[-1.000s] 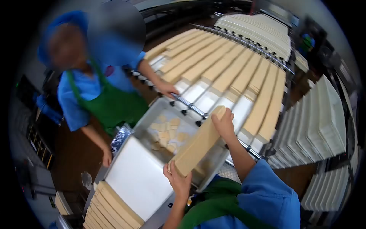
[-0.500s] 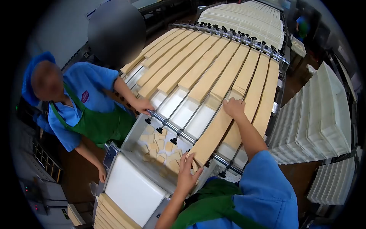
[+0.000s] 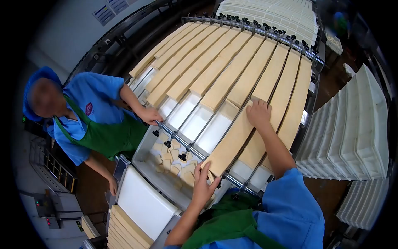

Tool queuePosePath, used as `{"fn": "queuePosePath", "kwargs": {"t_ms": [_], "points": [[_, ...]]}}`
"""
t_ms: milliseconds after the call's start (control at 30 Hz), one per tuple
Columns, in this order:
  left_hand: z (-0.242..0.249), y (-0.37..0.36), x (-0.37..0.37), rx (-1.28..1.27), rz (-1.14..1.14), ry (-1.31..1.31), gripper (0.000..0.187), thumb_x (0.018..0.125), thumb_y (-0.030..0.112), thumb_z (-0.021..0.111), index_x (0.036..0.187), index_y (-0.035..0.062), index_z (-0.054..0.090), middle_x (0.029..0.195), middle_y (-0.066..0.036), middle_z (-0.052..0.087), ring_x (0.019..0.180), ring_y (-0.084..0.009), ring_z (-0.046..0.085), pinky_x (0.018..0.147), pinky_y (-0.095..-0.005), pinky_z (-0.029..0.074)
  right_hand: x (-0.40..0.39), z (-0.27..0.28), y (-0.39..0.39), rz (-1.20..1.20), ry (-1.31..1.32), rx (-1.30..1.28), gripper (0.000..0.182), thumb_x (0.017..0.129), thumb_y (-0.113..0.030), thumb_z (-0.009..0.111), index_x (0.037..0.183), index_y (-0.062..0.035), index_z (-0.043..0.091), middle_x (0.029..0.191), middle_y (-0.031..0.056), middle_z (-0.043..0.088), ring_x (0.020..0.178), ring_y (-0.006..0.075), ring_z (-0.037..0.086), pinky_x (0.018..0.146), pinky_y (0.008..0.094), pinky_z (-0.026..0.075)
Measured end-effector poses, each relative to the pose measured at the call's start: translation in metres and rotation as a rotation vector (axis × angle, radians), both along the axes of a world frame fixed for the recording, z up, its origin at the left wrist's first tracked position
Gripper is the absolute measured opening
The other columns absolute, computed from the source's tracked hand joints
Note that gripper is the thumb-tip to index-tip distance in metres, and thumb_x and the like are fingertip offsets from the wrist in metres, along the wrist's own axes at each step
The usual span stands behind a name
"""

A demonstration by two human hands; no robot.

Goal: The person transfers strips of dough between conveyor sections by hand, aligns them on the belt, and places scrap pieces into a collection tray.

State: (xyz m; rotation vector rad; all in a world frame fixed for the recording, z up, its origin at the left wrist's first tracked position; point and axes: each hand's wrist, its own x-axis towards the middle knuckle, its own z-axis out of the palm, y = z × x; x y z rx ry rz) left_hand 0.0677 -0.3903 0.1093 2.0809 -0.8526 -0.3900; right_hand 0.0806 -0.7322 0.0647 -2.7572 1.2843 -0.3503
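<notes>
A long beige slab (image 3: 230, 143), which looks like layered sheets, lies lengthwise in a lane between thin metal rods. My left hand (image 3: 203, 187) is closed at its near end by the front bar, with a thin beige slice (image 3: 211, 176) between thumb and fingers. At the slab's far end, my right hand (image 3: 260, 114) presses down with bent fingers over the top edge. Just beyond it, another beige slab (image 3: 271, 70) continues the lane. More slabs (image 3: 224, 83) lie side by side across the white bed (image 3: 197, 120).
Below the front metal bar (image 3: 195, 152), a bin (image 3: 166, 189) holds several thin offcuts. A co-worker in blue and green (image 3: 97, 110) rests one hand on the bar at left. White trays (image 3: 348, 128) are stacked at right; more slabs (image 3: 126, 228) lie bottom left.
The view has shifted, so the far slabs sit higher in it. The slab under my hands now lies closer against the one beyond. Both hands stay at its ends.
</notes>
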Motion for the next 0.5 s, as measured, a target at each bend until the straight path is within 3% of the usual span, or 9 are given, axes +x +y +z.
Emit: {"fn": "queuePosePath", "kwargs": {"t_ms": [67, 133, 200, 300, 333, 400, 500], "points": [[0.0, -0.004, 0.001, -0.016, -0.012, 0.053, 0.06, 0.08, 0.01, 0.07, 0.133, 0.0032, 0.042, 0.137, -0.023, 0.032, 0.125, -0.0368, 0.039, 0.102, -0.037, 0.035, -0.005, 0.01, 0.004, -0.005, 0.004, 0.011, 0.045, 0.086, -0.037, 0.05, 0.111, -0.0014, 0.055, 0.113, 0.0143, 0.053, 0.108, 0.0284, 0.047, 0.089, 0.0432, 0.033], [-0.011, -0.016, 0.007, -0.036, -0.049, -0.015, 0.059, 0.081, 0.009, 0.068, 0.133, 0.0036, 0.042, 0.139, -0.024, 0.03, 0.125, -0.0372, 0.039, 0.101, -0.037, 0.037, -0.007, 0.018, 0.016, -0.001, 0.002, 0.017, 0.046, 0.085, -0.037, 0.053, 0.114, -0.0015, 0.054, 0.113, 0.0145, 0.053, 0.108, 0.0288, 0.046, 0.089, 0.0433, 0.033], [-0.01, -0.029, 0.01, -0.072, -0.097, 0.006, 0.055, 0.084, 0.005, 0.062, 0.135, 0.0048, 0.04, 0.144, -0.026, 0.023, 0.129, -0.0392, 0.036, 0.101, -0.0377, 0.037, -0.013, 0.019, 0.042, 0.131, -0.224, -0.242, 0.049, 0.082, -0.035, 0.058, 0.119, -0.003, 0.05, 0.114, 0.0149, 0.052, 0.108, 0.0307, 0.047, 0.09, 0.0446, 0.032], [-0.016, -0.028, 0.012, -0.116, -0.082, 0.15, 0.054, 0.088, 0.004, 0.056, 0.138, 0.0077, 0.037, 0.148, -0.028, 0.013, 0.131, -0.0451, 0.032, 0.101, -0.0391, 0.038, -0.021, 0.034, 0.1, 0.501, -0.445, 0.028, 0.05, 0.08, -0.028, 0.061, 0.121, -0.0033, 0.048, 0.116, 0.0155, 0.051, 0.109, 0.0338, 0.047, 0.092, 0.0476, 0.031], [-0.014, -0.024, 0.01, -0.144, -0.061, 0.22, 0.054, 0.088, 0.001, 0.054, 0.138, 0.0064, 0.036, 0.147, -0.028, 0.018, 0.133, -0.0441, 0.03, 0.104, -0.0392, 0.035, -0.028, 0.042, 0.123, 0.632, -0.461, 0.16, 0.048, 0.08, -0.026, 0.06, 0.121, -0.0031, 0.049, 0.119, 0.0153, 0.051, 0.112, 0.0347, 0.046, 0.092, 0.0483, 0.031], [-0.027, -0.014, 0.013, -0.2, -0.026, 0.117, 0.054, 0.087, -0.001, 0.053, 0.138, 0.0057, 0.036, 0.146, -0.028, 0.022, 0.134, -0.0433, 0.03, 0.106, -0.0391, 0.033, -0.041, 0.043, 0.162, 0.87, -0.399, 0.157, 0.049, 0.081, -0.02, 0.059, 0.125, -0.0037, 0.049, 0.128, 0.0145, 0.049, 0.122, 0.0339, 0.042, 0.095, 0.0508, 0.03], [-0.041, 0.01, 0.017, -0.287, 0.116, 0.023, 0.056, 0.083, -0.004, 0.051, 0.136, 0.0031, 0.036, 0.141, -0.028, 0.032, 0.134, -0.0416, 0.029, 0.109, -0.0395, 0.027, -0.051, 0.032, 0.186, 0.928, -0.08, 0.028, 0.048, 0.082, -0.017, 0.056, 0.128, -0.005, 0.048, 0.139, 0.0131, 0.042, 0.131, 0.0342, 0.035, 0.101, 0.057, 0.026]]}}
